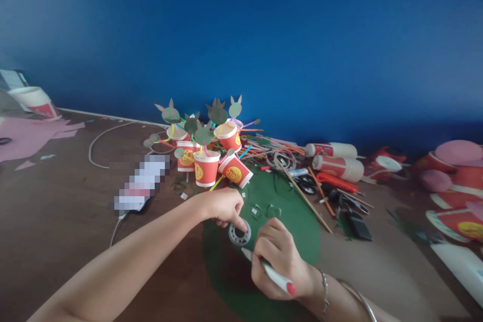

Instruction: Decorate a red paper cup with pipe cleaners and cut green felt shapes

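Your right hand (279, 254) holds one pen (276, 276), tip just beside one grey ring (241, 242). Your left hand (226, 206) sets its index fingertip on the ring, which lies on one green sheet (292, 211); whether its curled fingers hold anything, I cannot tell. Two cup stacks (339, 167) lie to your right.

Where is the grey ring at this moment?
In the head view, the grey ring lies on the green sheet, central and below mid-height, at a fingertip of the left hand, just beyond the tip of the white pen.
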A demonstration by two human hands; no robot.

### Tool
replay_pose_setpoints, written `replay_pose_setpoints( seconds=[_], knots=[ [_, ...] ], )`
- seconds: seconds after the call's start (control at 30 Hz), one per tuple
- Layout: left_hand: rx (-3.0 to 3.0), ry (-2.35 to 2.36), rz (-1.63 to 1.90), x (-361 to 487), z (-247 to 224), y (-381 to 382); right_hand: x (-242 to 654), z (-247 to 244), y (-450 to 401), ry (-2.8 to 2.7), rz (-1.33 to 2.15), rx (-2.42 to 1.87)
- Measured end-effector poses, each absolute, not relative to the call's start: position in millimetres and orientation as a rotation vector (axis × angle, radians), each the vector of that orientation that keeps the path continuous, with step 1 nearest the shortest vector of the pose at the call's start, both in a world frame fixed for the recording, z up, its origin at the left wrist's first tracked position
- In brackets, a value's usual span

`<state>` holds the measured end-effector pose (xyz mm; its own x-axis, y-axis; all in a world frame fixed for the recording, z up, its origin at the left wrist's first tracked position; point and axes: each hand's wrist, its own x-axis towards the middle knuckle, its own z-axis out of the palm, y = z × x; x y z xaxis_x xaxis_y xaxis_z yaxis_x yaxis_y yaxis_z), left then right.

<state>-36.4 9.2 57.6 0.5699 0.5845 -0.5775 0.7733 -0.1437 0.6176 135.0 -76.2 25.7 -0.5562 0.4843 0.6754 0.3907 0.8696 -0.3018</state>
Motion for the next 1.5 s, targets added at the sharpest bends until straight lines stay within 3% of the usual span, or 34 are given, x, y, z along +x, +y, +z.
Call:
replay_pose_setpoints(
  seconds=[0.2, 0.53, 0.87, 1.07, 1.27, 1.5],
  knots=[
    [1.877, 1.121, -0.26, -36.5, 55.5, 9.9, 152.4, 31.0, -63.9, -2.015, 0.366, -0.764],
    [1.881, 1.193, -0.331, -34.2, 59.2, 9.6, 140.6, 28.9, -61.5, -2.322, 0.149, -0.963],
    [1.893, 1.268, -0.421, -30.8, 76.2, 5.8, 136.9, 24.4, -66.7, -2.424, 0.332, -1.073],
    [2.526, 1.386, -0.148, -34.0, 93.0, -31.3, 135.1, 24.7, -64.6, -2.404, 0.325, -1.095],
    [2.964, 1.585, -0.182, -14.1, 52.3, -110.6, 134.6, 21.5, -63.2, -2.411, 0.272, -1.018],
    [3.061, 1.804, -0.113, 12.6, 19.3, -122.1, 135.3, 25.8, -62.7, -2.433, 0.212, -0.921]
  ],
)
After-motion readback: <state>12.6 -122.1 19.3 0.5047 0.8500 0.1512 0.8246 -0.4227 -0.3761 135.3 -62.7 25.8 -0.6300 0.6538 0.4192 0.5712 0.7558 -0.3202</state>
